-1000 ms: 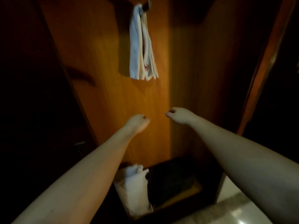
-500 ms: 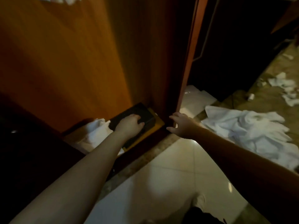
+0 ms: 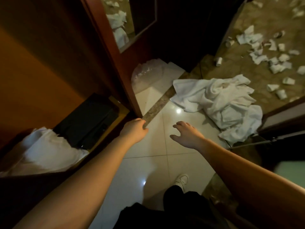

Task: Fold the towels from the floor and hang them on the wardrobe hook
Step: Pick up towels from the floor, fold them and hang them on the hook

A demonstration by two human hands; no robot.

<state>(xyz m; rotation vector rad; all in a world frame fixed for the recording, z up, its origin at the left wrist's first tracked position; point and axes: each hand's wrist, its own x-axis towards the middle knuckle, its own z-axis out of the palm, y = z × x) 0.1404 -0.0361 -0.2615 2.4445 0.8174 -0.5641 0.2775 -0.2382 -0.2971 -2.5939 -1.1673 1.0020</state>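
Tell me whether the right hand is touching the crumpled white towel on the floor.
Apart. The head view shows the right hand open above bare tile, with shiny floor visible between its fingers and the crumpled white towel.

Your bare, sleeveless forearms (image 3: 92, 166); below them, your black trousers (image 3: 181, 204) and one white lace-up shoe (image 3: 181, 180).

You've got a white towel pile (image 3: 219, 103) crumpled on glossy cream floor tiles (image 3: 148, 142), with a speckled grey-brown stone strip (image 3: 158, 104) cutting across them. The wardrobe (image 3: 49, 76) is warm orange wood inside, its door frame (image 3: 115, 63) a darker reddish brown. There's a black box (image 3: 89, 123) on its floor beside more white cloth (image 3: 47, 152). White paper scraps (image 3: 264, 53) dot the mottled olive-brown carpet (image 3: 247, 30). Your shoe (image 3: 181, 180) is white and your trousers (image 3: 178, 209) black.
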